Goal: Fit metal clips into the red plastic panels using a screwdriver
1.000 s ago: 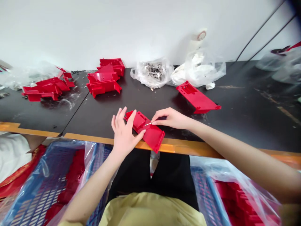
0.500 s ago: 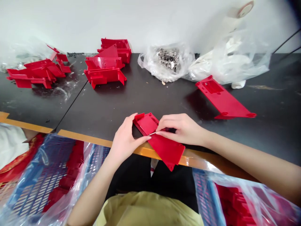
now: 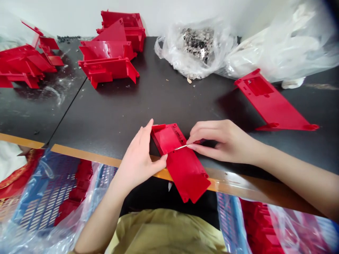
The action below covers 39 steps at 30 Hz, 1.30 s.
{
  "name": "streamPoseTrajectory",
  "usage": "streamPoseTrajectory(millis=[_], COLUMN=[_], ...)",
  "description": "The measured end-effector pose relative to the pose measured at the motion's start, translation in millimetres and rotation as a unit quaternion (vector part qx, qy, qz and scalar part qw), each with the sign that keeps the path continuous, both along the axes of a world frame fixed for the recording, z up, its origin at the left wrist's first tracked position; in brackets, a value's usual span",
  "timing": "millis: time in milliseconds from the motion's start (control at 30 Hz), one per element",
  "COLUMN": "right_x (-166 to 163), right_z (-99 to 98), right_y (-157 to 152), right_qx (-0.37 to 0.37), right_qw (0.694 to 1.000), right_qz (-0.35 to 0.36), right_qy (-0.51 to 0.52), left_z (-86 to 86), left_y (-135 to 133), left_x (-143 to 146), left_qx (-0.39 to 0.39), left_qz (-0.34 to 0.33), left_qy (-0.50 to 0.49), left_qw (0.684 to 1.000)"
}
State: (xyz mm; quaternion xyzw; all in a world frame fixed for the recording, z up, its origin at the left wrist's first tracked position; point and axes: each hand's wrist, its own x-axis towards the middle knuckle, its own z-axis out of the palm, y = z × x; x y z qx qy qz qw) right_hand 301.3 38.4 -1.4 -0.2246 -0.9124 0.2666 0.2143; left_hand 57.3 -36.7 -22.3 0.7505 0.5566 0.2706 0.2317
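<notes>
A red plastic housing panel lies at an angle over the table's front edge, its near end sticking out past it. My left hand grips its left edge, thumb on the near side and fingers along the far left corner. In my right hand, thumb and fingers pinch a thin metal tool, whose tip touches the panel by the edge of a recessed area. The tool's other end is mostly hidden by the fingers, so its exact kind cannot be made out.
Another red panel rests tilted at right. Stacked red parts stand at back left, with more further left. A clear bag holds small metal pieces. Plastic-lined blue crates with red parts sit below the table.
The view has shifted closer to the table. My right hand has moved slightly right, and the tool tip now sits further from my left thumb. The panel has turned a little.
</notes>
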Motion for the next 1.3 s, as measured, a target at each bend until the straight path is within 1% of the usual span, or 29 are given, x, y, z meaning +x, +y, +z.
streamPoseTrajectory(millis=[100,200,267,367,467,667,800,933,1000,1133,1300], right_x=[4,5,5,6,7,7,4,2,1,2,1], right_z=[-7.1,-13.0,-15.0,-15.8,-16.1,-16.1,-15.7,-17.2,-18.2,-19.4,-20.2], right_y=[-1,-2,-2,-4,-8,-14,-16,-17,-17,-17,-20], right_qx=[-0.017,-0.016,-0.013,0.003,0.030,0.078,0.066,0.055,0.055,0.056,0.101], right_qw=[1.000,1.000,1.000,1.000,0.999,0.995,0.996,0.997,0.997,0.997,0.993], right_qz=[-0.006,-0.009,-0.012,-0.025,-0.041,-0.050,-0.051,-0.052,-0.054,-0.049,-0.061], right_qy=[0.000,0.003,0.008,0.006,-0.008,-0.023,-0.015,-0.015,-0.014,-0.015,-0.029], left_z=[2.0,0.9,-1.6,-5.7,-7.3,-1.8,2.4,3.4,3.2,2.6,1.4], left_y=[2,6,9,11,11,13,19,20,19,17,18], left_x=[8,17,21,21,17,4,-2,-2,0,1,1], left_qx=[-0.004,-0.026,-0.037,-0.045,-0.047,-0.047,-0.067,-0.077,-0.073,-0.070,-0.069], left_qz=[-0.005,0.035,0.047,0.035,0.029,0.001,-0.043,-0.084,-0.088,-0.077,-0.075], left_qy=[-0.010,-0.033,-0.048,-0.056,-0.042,-0.021,-0.016,-0.020,-0.022,-0.026,-0.039], left_qw=[1.000,0.999,0.997,0.997,0.998,0.999,0.997,0.993,0.993,0.994,0.994])
